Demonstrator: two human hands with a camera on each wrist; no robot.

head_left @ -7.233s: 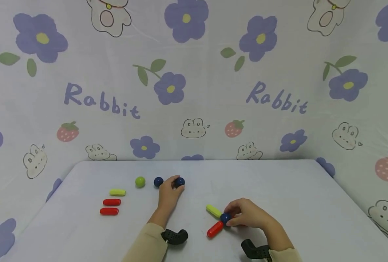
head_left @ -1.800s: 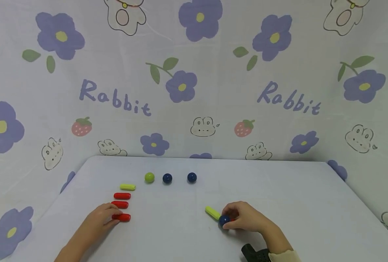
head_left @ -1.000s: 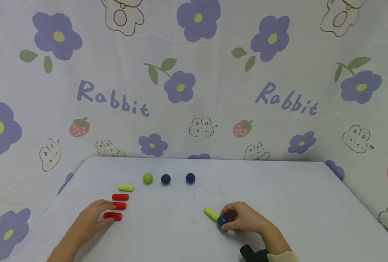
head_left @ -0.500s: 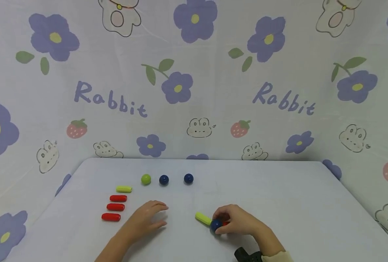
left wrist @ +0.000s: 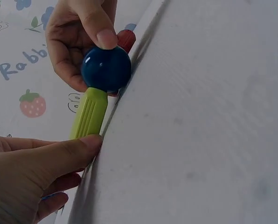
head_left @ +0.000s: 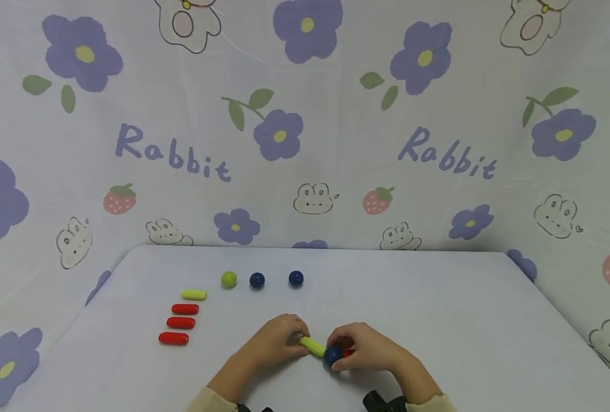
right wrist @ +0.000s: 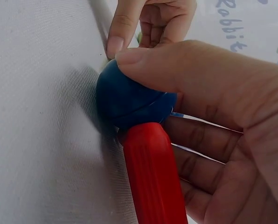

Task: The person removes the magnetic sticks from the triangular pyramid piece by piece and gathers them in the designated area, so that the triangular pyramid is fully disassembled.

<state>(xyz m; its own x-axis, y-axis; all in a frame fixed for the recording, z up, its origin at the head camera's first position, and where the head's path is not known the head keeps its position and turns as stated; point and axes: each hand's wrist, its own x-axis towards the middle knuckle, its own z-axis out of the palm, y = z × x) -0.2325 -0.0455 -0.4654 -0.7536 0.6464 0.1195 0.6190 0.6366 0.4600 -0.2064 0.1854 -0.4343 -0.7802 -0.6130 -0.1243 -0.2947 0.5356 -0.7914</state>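
Note:
In the head view my right hand point(head_left: 369, 349) grips a dark blue ball point(head_left: 333, 356) low over the white table. A red ribbed rod point(right wrist: 153, 172) joins the ball on the side towards my right palm, seen large in the right wrist view. From the ball's other side a yellow-green ribbed rod point(head_left: 312, 345) sticks out to the left. My left hand point(head_left: 279, 340) pinches this rod's free end between thumb and fingers, clearest in the left wrist view, where the rod's inner end meets the ball point(left wrist: 106, 70).
On the white table point(head_left: 439, 309), three red rods point(head_left: 180, 323) lie stacked in a column at left, below another yellow-green rod point(head_left: 194, 294). Along the back sit a green ball point(head_left: 229, 279) and two blue balls point(head_left: 257, 280). A patterned cloth point(head_left: 336, 143) hangs behind.
My left hand has let go of a red rod in the left column and moved right to the yellow-green rod. Since the oldest frame, the held ball's red rod has swung from front-left to the right.

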